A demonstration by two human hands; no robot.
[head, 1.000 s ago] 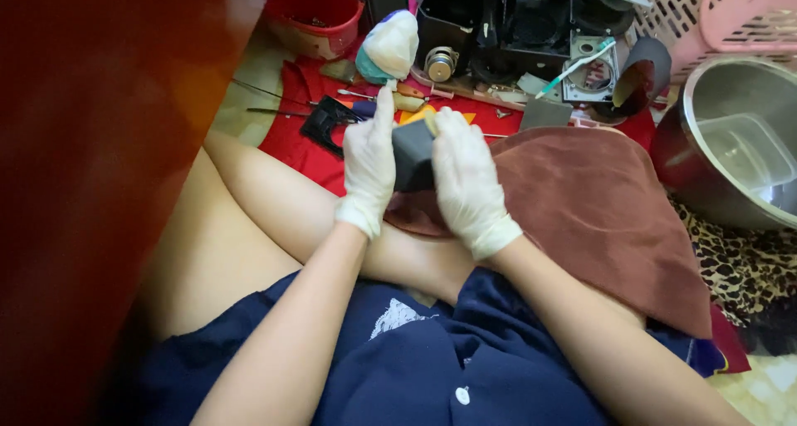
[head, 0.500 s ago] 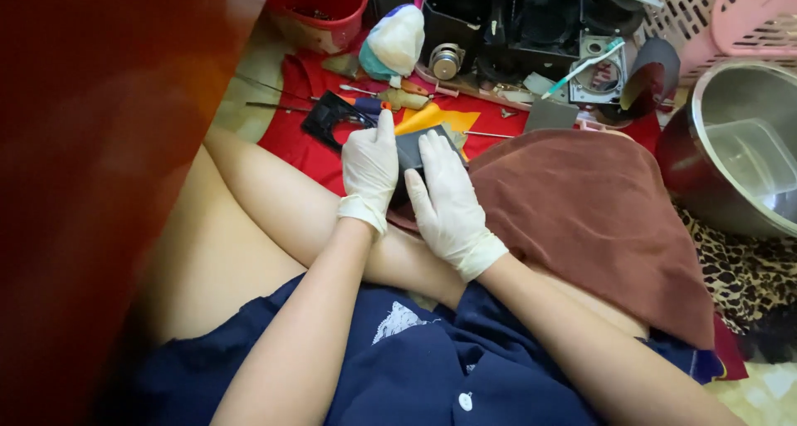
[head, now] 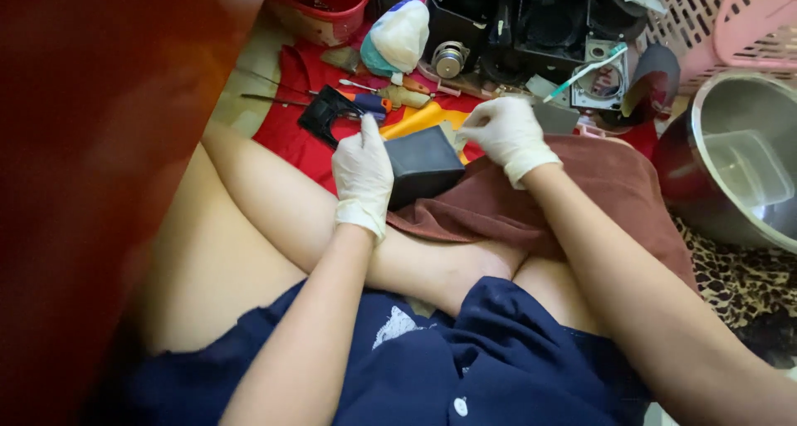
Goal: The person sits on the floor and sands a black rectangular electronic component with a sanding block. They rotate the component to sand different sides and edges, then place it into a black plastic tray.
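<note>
Both my hands wear white gloves. My left hand (head: 362, 173) grips the left side of a dark grey box-shaped part (head: 423, 164) that rests on the edge of a brown towel (head: 581, 202) over my lap. My right hand (head: 506, 131) is lifted off the box, a little to its right, with fingertips pinched together; whether something small is between them I cannot tell. A yellow sheet (head: 419, 119) lies just behind the box on a red cloth (head: 286, 127).
Screwdrivers and small tools (head: 365, 102) lie on the red cloth, with a white and teal object (head: 398, 36) behind. Black disassembled machine parts (head: 531, 23) fill the back. A steel bowl (head: 743, 168), a pink basket (head: 730, 19) and a red bucket (head: 320, 7) stand around.
My right hand has lifted off the box and moved up and right, pinched. My left hand stays on the box, which now shows fully.
</note>
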